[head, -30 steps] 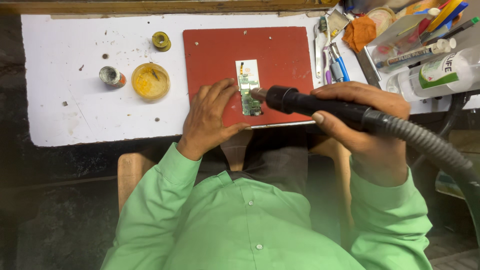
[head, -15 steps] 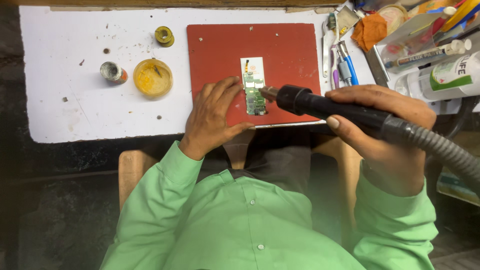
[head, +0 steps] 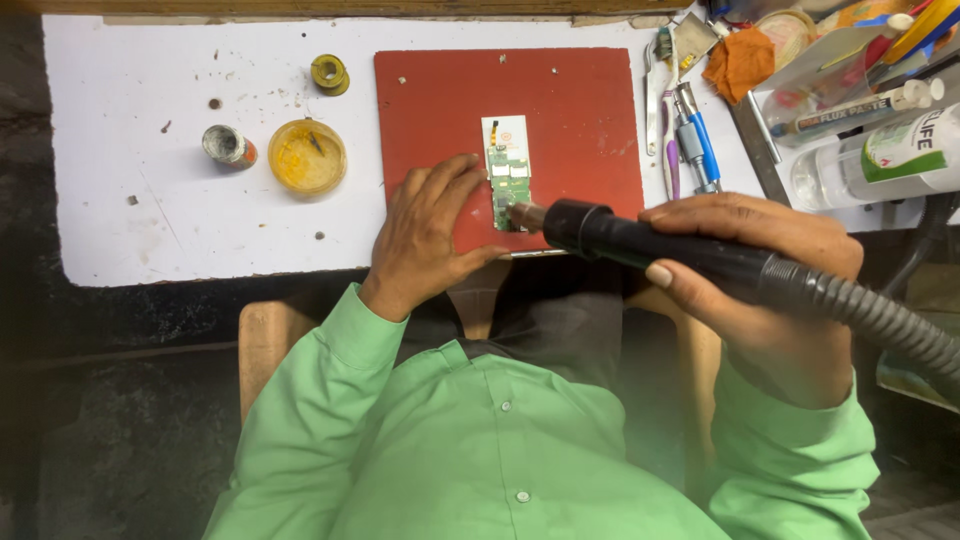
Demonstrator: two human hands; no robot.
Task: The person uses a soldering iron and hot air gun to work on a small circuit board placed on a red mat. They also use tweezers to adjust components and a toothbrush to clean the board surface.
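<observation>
The left hand presses flat beside the small circuit board on the red mat, steadying it. The right hand, grip clamped around the black hot-air wand, aims its nozzle at the board's lower edge.

Light green buttoned shirt, long sleeves, dark trousers

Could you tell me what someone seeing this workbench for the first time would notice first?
Most striking is the black hot-air tool with its ribbed hose, gripped in the right hand and aimed at the lower end of a small green circuit board. The board lies on a red mat at the middle of the white table, with the left hand resting beside it. A yellow paste tin sits to the left.
</observation>
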